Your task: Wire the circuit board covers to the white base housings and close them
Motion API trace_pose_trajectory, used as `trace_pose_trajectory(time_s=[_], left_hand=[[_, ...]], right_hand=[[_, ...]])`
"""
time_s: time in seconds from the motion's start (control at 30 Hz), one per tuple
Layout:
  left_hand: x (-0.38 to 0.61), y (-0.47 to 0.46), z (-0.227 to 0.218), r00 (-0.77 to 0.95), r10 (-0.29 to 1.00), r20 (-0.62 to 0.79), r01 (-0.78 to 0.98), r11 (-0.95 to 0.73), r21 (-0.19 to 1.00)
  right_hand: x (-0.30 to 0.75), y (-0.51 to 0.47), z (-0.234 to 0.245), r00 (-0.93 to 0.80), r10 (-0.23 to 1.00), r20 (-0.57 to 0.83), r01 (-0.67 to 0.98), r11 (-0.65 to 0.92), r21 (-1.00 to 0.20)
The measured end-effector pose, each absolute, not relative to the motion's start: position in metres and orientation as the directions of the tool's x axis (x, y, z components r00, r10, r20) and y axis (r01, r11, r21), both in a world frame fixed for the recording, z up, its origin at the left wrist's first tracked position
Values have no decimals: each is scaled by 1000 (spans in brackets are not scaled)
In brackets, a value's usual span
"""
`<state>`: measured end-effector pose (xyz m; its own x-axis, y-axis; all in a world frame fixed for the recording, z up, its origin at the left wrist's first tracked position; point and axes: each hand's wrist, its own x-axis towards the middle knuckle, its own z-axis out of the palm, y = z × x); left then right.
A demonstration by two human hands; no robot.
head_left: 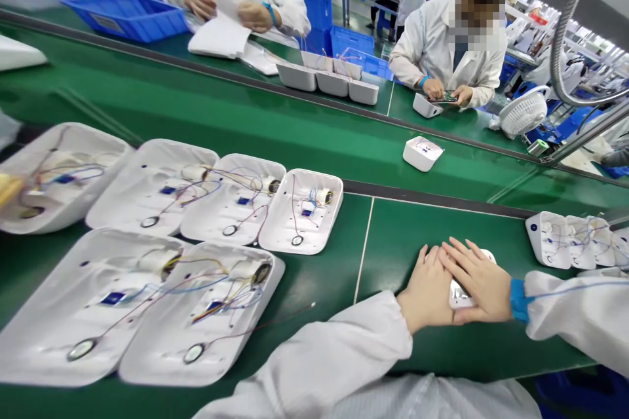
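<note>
Left hand (pixel 426 288): flat, palm down on the white casing (pixel 459 296); grip apart, fingers straight, clamped on nothing.
Right hand (pixel 480 281): flat on the same casing, fingers laid across the left hand's fingertips; grip apart; blue wrist strap (pixel 519 300) at the cuff.
White casing: lies on the green tabletop (pixel 393 229), just right of its white line, mostly covered by both hands.
Open shells (pixel 322 229): six white shells at the left, four in a row behind and two in front, edges overlapping. Each holds thin coloured wires, a small blue board, a round disc and a pale cylinder.
Shell row (pixel 550 239): packed together at the right edge, wires inside.
Belt (pixel 295 131): carries one small white unit (pixel 421 152) with wires on top.
Blue crate (pixel 128 16): across the belt; the label on its wall is too blurred to read.
Co-worker's hands (pixel 447 88): across the belt, on a green board over another white housing.
</note>
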<state>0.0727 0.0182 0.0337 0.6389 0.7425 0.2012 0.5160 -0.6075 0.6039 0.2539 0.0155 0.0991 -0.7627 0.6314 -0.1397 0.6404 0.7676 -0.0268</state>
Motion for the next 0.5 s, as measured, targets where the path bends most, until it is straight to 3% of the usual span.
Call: trace_pose_trajectory(time_s=[0.27, 0.5], left_hand=[[71, 17, 39, 662, 729, 175, 469, -584, 662], [70, 20, 54, 641, 750, 161, 497, -566, 657]], right_hand=[[253, 12, 101, -751, 649, -124, 659, 747, -85], [249, 39, 109, -641, 758, -123, 767, 623, -155]])
